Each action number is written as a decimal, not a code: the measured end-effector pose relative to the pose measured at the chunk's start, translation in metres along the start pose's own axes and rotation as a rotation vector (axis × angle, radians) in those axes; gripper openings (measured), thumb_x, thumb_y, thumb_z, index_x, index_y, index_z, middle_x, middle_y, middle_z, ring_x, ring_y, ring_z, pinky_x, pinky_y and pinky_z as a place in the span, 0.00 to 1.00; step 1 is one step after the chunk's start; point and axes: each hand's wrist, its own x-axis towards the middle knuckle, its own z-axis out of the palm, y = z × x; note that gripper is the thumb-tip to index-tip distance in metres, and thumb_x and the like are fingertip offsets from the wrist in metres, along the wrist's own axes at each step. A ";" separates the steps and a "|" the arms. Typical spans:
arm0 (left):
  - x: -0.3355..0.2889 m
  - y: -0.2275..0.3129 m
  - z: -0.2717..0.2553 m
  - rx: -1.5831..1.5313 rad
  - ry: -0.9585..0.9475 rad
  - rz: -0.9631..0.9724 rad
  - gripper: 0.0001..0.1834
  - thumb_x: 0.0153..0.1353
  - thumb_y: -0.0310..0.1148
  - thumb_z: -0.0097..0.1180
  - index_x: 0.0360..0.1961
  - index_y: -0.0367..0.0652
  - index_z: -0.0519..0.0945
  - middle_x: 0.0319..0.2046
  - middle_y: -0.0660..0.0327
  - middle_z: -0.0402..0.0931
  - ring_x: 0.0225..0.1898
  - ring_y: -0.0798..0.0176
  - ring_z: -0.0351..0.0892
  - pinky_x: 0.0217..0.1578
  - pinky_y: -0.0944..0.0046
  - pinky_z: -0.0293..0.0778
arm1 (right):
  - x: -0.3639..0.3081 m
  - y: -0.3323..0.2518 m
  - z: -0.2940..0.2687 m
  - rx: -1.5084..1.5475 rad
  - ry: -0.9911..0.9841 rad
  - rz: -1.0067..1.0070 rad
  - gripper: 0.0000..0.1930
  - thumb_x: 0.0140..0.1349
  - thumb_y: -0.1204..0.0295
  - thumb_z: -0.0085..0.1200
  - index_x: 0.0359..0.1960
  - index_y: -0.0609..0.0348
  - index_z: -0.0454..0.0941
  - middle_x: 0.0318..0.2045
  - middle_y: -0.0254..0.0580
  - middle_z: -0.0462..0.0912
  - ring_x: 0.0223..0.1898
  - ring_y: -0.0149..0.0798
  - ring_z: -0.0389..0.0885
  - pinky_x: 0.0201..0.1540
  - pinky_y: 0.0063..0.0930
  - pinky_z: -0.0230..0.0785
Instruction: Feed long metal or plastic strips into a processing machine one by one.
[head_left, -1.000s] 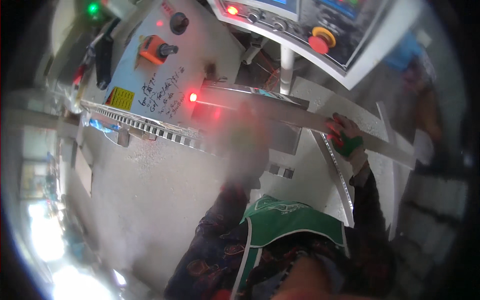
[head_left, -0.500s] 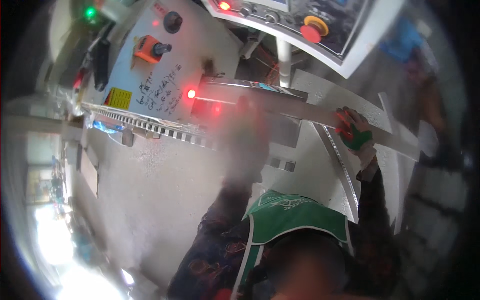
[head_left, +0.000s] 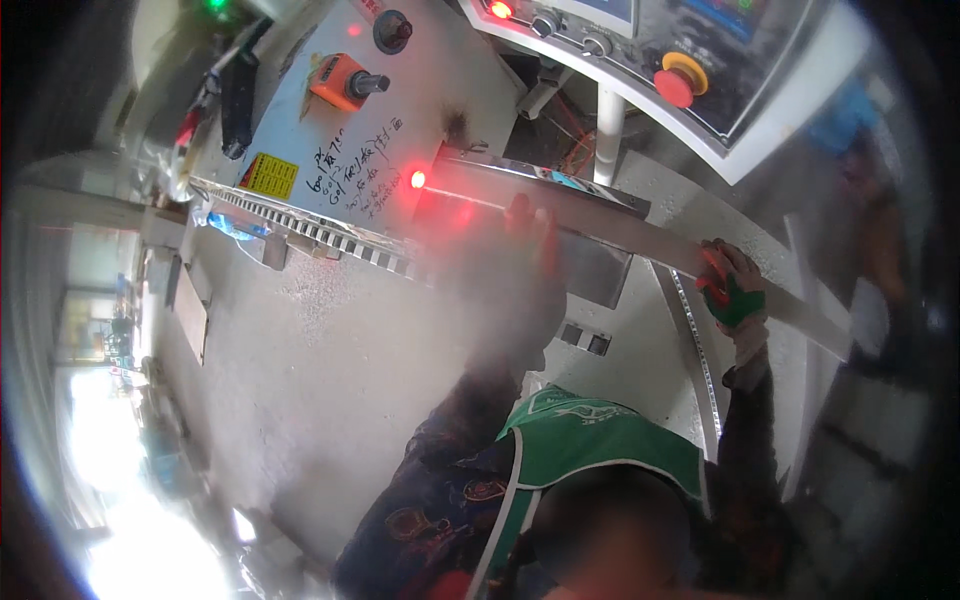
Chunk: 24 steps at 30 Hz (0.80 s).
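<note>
A long, flat, pale strip point(head_left: 655, 238) runs from the machine's bright red light spot out to the right. My right hand point(head_left: 735, 288), in a glove with red fingers and a green part, is closed around the strip near its outer end. Further left, my left hand point(head_left: 525, 245) lies against the strip near the machine. Its fingers look stretched out, but haze blurs them and hides most of the palm. Under the strip is a grey metal plate point(head_left: 600, 272).
A pale machine housing point(head_left: 300, 125) with an orange switch box point(head_left: 340, 82) stands at the back left. Above right hangs a control panel point(head_left: 640, 65) with a red stop button point(head_left: 674, 87). A slotted rail point(head_left: 340, 240) edges the light table point(head_left: 330, 370); a ruled bar point(head_left: 690, 335) crosses it.
The whole view has shifted and turned slightly, so the machine and both hands sit further right in it. Both hands stay at the strip; the left fingers show a little more clearly.
</note>
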 end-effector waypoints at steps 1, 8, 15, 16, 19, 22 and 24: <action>0.000 -0.001 0.003 0.012 -0.003 0.008 0.24 0.76 0.37 0.55 0.70 0.53 0.67 0.37 0.72 0.72 0.33 0.75 0.72 0.33 0.70 0.74 | 0.002 -0.001 0.000 -0.004 0.005 -0.009 0.31 0.59 0.57 0.63 0.66 0.41 0.75 0.64 0.43 0.76 0.63 0.55 0.75 0.66 0.52 0.67; 0.000 -0.004 0.001 0.105 -0.030 0.055 0.24 0.75 0.37 0.56 0.70 0.52 0.67 0.39 0.72 0.72 0.34 0.75 0.73 0.34 0.70 0.74 | 0.002 -0.006 0.000 -0.009 0.028 -0.012 0.33 0.55 0.63 0.67 0.65 0.41 0.75 0.65 0.45 0.75 0.63 0.56 0.75 0.66 0.53 0.67; -0.003 -0.006 -0.001 0.202 -0.053 0.091 0.25 0.75 0.37 0.56 0.70 0.50 0.68 0.42 0.71 0.72 0.36 0.75 0.73 0.36 0.70 0.74 | 0.002 -0.002 0.002 -0.009 0.058 -0.064 0.31 0.55 0.65 0.67 0.63 0.40 0.76 0.64 0.47 0.75 0.62 0.56 0.75 0.64 0.53 0.69; -0.006 -0.004 -0.007 0.216 -0.056 0.096 0.25 0.75 0.37 0.56 0.70 0.50 0.68 0.42 0.71 0.72 0.37 0.75 0.73 0.36 0.70 0.74 | 0.002 -0.003 0.001 -0.016 0.062 -0.066 0.29 0.56 0.65 0.67 0.62 0.40 0.77 0.64 0.47 0.75 0.62 0.56 0.76 0.64 0.53 0.70; -0.009 -0.006 -0.008 0.258 -0.065 0.110 0.25 0.75 0.37 0.57 0.70 0.49 0.68 0.43 0.71 0.72 0.37 0.75 0.73 0.37 0.70 0.74 | 0.004 -0.006 0.001 -0.012 0.092 -0.088 0.27 0.57 0.65 0.66 0.61 0.40 0.78 0.63 0.46 0.76 0.61 0.56 0.76 0.63 0.53 0.70; -0.007 -0.007 -0.007 0.298 -0.072 0.126 0.25 0.75 0.37 0.57 0.70 0.48 0.68 0.44 0.71 0.73 0.38 0.75 0.73 0.37 0.70 0.74 | 0.004 -0.005 0.003 0.006 0.141 -0.127 0.25 0.57 0.65 0.66 0.59 0.39 0.79 0.62 0.46 0.77 0.60 0.56 0.77 0.62 0.52 0.71; -0.004 -0.008 -0.004 0.324 -0.076 0.139 0.25 0.75 0.37 0.57 0.70 0.48 0.68 0.45 0.71 0.73 0.39 0.75 0.73 0.38 0.70 0.74 | 0.005 -0.004 0.004 0.014 0.164 -0.150 0.24 0.58 0.66 0.65 0.59 0.39 0.79 0.61 0.45 0.77 0.60 0.55 0.77 0.61 0.52 0.71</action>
